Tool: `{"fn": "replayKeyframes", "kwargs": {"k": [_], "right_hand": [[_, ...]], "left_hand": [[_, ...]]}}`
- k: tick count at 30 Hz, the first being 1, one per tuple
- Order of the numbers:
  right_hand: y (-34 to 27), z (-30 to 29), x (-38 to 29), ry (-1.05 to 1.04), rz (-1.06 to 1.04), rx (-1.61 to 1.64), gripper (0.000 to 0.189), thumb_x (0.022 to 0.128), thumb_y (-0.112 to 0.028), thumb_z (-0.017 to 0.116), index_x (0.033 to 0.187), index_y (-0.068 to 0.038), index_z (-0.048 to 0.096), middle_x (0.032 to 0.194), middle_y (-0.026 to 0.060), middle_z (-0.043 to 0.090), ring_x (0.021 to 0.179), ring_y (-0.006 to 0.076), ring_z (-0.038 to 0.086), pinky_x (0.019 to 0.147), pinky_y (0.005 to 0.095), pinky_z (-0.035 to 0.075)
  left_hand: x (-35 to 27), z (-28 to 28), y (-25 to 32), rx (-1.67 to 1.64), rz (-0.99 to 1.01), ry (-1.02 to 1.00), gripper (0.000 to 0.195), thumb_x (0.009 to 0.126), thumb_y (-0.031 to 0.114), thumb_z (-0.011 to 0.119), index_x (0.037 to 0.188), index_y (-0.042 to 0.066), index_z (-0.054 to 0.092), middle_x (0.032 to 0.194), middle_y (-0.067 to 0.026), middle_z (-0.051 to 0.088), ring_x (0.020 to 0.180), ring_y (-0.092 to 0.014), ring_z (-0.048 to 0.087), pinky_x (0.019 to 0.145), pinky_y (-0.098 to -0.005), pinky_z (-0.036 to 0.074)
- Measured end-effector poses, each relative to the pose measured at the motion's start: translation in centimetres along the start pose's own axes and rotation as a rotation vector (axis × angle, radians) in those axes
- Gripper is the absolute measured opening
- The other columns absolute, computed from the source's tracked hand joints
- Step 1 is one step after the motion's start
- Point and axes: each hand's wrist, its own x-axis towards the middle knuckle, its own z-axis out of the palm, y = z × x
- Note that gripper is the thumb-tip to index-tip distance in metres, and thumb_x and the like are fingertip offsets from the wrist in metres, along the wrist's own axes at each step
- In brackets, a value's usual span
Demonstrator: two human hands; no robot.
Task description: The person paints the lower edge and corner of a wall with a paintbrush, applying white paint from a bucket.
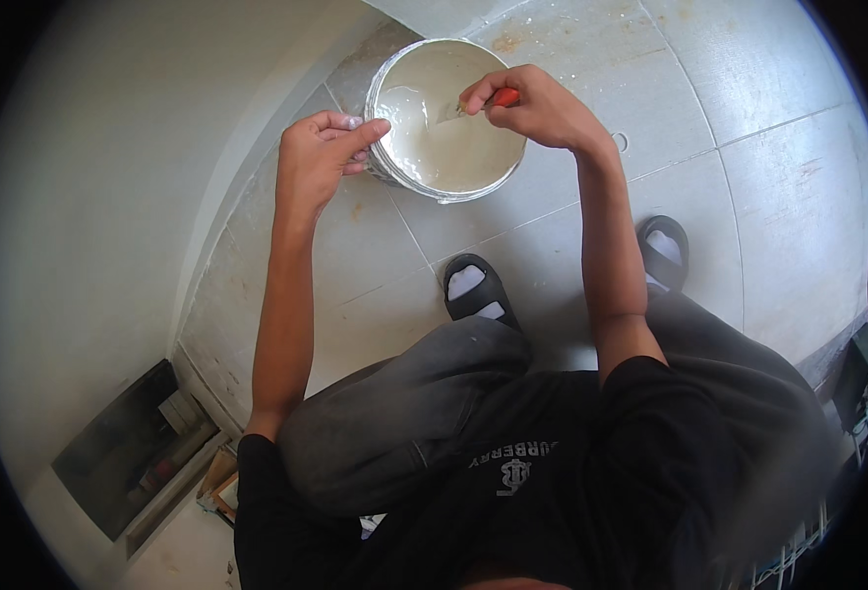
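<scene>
A round plastic bucket point(387, 166) stands on the tiled floor, with a thick, glossy off-white liquid point(434, 151) inside. Its rim and outer wall are smeared white. My left hand point(323, 151) pinches the bucket's left rim, the thumb over the edge and white residue on the fingers. Over the right part of the opening, my right hand point(544, 110) holds a red-handled tool point(506, 97). Its blade looks dipped in the liquid, so what kind of tool it is stays unclear.
A pale wall point(131, 184) curves along the left, close to the bucket. My feet in black slides point(478, 291) rest on grey floor tiles point(507, 258) nearby. A dark wall opening point(127, 450) with objects inside lies lower left. A wire rack point(795, 546) is at lower right.
</scene>
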Motion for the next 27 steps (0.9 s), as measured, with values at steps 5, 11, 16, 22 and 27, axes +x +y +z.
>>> {"fn": "replayKeyframes", "kwargs": {"k": [5, 11, 16, 22, 27], "right_hand": [[-0.4, 1.3, 1.9, -0.113, 0.036, -0.166, 0.022, 0.069, -0.001, 0.053, 0.085, 0.002, 0.068, 0.086, 0.0093, 0.068, 0.08, 0.0178, 0.061, 0.077, 0.0278, 0.048], [0.5, 2.5, 3.4, -0.175, 0.025, -0.246, 0.021, 0.068, -0.001, 0.054, 0.083, -0.001, 0.069, 0.076, 0.008, 0.066, 0.072, 0.0193, 0.06, 0.069, 0.031, 0.048], [0.4, 2.8, 4.2, -0.208, 0.053, -0.288, 0.019, 0.068, -0.002, 0.055, 0.081, -0.001, 0.069, 0.076, 0.0086, 0.066, 0.073, 0.0204, 0.06, 0.07, 0.0318, 0.048], [0.9, 3.0, 4.5, -0.241, 0.081, -0.302, 0.02, 0.068, -0.006, 0.06, 0.083, -0.006, 0.072, 0.084, 0.0132, 0.067, 0.084, 0.0273, 0.064, 0.075, 0.0351, 0.05], [0.8, 2.8, 4.4, -0.205, 0.03, -0.284, 0.015, 0.069, -0.004, 0.056, 0.079, -0.002, 0.068, 0.076, 0.0081, 0.066, 0.073, 0.0209, 0.061, 0.07, 0.0322, 0.048]], "left_hand": [[0.2, 0.1, -0.2, 0.025, -0.005, -0.011, 0.032, 0.074, 0.027, 0.077, 0.088, 0.001, 0.064, 0.079, -0.0068, 0.065, 0.07, -0.012, 0.059, 0.064, -0.0253, 0.05], [0.6, 0.0, -0.6, 0.029, -0.019, -0.033, 0.032, 0.074, 0.027, 0.077, 0.089, 0.001, 0.065, 0.082, -0.0081, 0.066, 0.072, -0.013, 0.06, 0.065, -0.0253, 0.05], [0.7, -0.1, -0.9, 0.008, -0.014, -0.012, 0.032, 0.073, 0.024, 0.079, 0.085, 0.0, 0.063, 0.078, -0.0078, 0.066, 0.068, -0.011, 0.06, 0.06, -0.0227, 0.049], [0.6, 0.2, -0.6, 0.002, 0.0, 0.008, 0.032, 0.071, 0.022, 0.081, 0.082, -0.001, 0.061, 0.073, -0.0069, 0.066, 0.062, -0.008, 0.059, 0.056, -0.02, 0.048], [0.6, 0.3, -0.8, -0.006, 0.009, -0.004, 0.032, 0.071, 0.021, 0.081, 0.083, -0.002, 0.061, 0.072, -0.0067, 0.066, 0.062, -0.008, 0.059, 0.055, -0.0202, 0.048]]}}
